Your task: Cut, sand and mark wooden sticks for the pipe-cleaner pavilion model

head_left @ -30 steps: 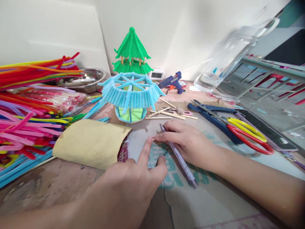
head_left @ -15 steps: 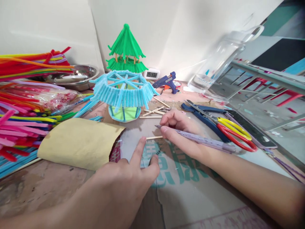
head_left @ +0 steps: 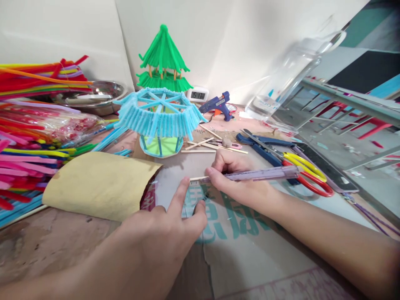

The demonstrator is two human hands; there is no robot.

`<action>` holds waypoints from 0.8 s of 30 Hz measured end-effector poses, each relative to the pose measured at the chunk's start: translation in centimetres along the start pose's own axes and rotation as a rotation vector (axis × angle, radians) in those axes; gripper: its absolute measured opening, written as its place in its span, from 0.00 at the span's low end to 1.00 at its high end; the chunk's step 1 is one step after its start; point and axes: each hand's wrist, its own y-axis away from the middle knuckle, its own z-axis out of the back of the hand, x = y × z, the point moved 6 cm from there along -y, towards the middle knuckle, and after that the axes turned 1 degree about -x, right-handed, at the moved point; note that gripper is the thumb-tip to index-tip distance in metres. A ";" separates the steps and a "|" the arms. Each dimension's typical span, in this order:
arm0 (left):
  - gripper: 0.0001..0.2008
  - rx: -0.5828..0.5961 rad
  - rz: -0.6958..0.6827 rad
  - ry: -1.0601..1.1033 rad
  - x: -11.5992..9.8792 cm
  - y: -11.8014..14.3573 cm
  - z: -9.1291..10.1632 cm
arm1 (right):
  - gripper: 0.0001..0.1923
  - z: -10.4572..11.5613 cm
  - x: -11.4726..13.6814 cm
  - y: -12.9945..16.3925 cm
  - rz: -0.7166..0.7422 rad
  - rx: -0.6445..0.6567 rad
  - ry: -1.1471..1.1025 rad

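A thin wooden stick (head_left: 196, 179) lies across the printed cardboard sheet (head_left: 256, 258). My left hand (head_left: 159, 233) rests with its index finger stretched to the stick's left end and its thumb apart. Under those fingers is what looks like a clear ruler (head_left: 191, 201) with fine marks, partly hidden. In my right hand (head_left: 243, 187) is a translucent purple pen (head_left: 262, 173), gripped between thumb and fingers. Its tip is at the stick, close to my thumb; I cannot tell whether it touches. Behind stands a blue pipe-cleaner pavilion (head_left: 161, 112).
A yellowish paper packet (head_left: 100, 183) and pipe cleaners (head_left: 28, 162) lie left. Loose sticks (head_left: 200, 143), a blue glue gun (head_left: 220, 106) and a green-roofed model (head_left: 164, 54) are behind. Pliers (head_left: 262, 152), scissors (head_left: 312, 175), a phone (head_left: 328, 166) and a clear jug (head_left: 281, 79) are right.
My right hand has lowered the pen's tip onto or close to the stick, and the pen's back end has risen. My left hand keeps its place on the stick. The view has shifted slightly.
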 end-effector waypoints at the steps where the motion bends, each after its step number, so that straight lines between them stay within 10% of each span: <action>1: 0.31 0.005 -0.008 -0.001 0.0 0.0 0.0 | 0.13 0.0 0.2 0.0 0.011 0.000 0.013; 24: 0.31 0.008 -0.056 -0.047 -0.3 -0.2 0.4 | 0.13 0.0 1.0 0.1 0.055 -0.003 0.103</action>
